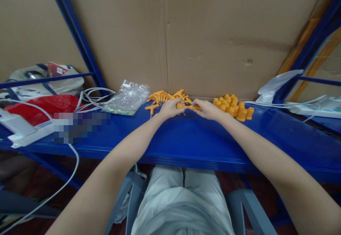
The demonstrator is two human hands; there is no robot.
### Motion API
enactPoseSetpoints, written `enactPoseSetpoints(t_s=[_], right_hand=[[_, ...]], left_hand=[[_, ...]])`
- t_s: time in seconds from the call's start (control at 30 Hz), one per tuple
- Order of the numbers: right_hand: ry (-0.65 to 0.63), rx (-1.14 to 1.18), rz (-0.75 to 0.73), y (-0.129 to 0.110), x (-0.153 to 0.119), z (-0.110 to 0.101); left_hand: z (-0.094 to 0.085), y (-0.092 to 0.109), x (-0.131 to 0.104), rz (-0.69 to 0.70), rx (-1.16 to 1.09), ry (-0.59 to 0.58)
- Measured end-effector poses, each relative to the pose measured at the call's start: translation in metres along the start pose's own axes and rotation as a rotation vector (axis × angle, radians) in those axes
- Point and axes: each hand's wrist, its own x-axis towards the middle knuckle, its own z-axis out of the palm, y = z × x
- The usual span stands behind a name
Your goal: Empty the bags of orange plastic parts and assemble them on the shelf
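My left hand (169,110) is closed on an orange plastic piece (180,106), its fingers bent over the top. My right hand (207,110) grips another orange part (196,107), close beside the first; whether the two are joined I cannot tell. Around my left hand lie several orange T-shaped pieces (152,108) with small metal chains, heaped toward the cardboard. To the right of my right hand stands a group of orange stubby cylinders with wider bases (242,112). My fingers hide most of the held parts.
The blue shelf top (183,142) bears everything, with a cardboard sheet (202,39) upright behind it. Left of the pieces lies a clear plastic bag (130,98); farther left are white cables (93,94), a red bag (50,107) and a power strip (32,135).
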Motion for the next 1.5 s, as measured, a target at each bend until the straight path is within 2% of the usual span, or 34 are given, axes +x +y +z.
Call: enactPoseSetpoints(t_s=[0.43, 0.57, 0.73, 1.0, 1.23, 1.37, 1.5], right_hand=[[-0.008, 0.098, 0.057, 0.000, 0.001, -0.001], [-0.014, 0.064, 0.053, 0.000, 0.001, -0.002], [-0.028, -0.042, -0.020, 0.002, 0.001, 0.000], [-0.072, -0.123, -0.025, 0.011, -0.001, -0.001], [-0.112, -0.147, 0.014, 0.014, -0.001, -0.005], [-0.076, -0.162, 0.035, 0.018, -0.001, -0.007], [-0.032, -0.236, 0.160, 0.027, -0.004, -0.009]], left_hand=[[-0.002, 0.003, -0.001, -0.002, 0.004, 0.007], [-0.001, 0.001, 0.000, -0.008, -0.001, 0.012], [0.001, -0.003, 0.002, -0.027, -0.047, 0.024], [0.003, -0.007, 0.002, -0.025, -0.016, 0.023], [0.002, -0.005, 0.002, -0.074, -0.028, -0.005], [0.005, -0.007, 0.002, -0.112, -0.100, -0.006], [0.014, -0.018, 0.005, 0.007, -0.120, -0.051]])
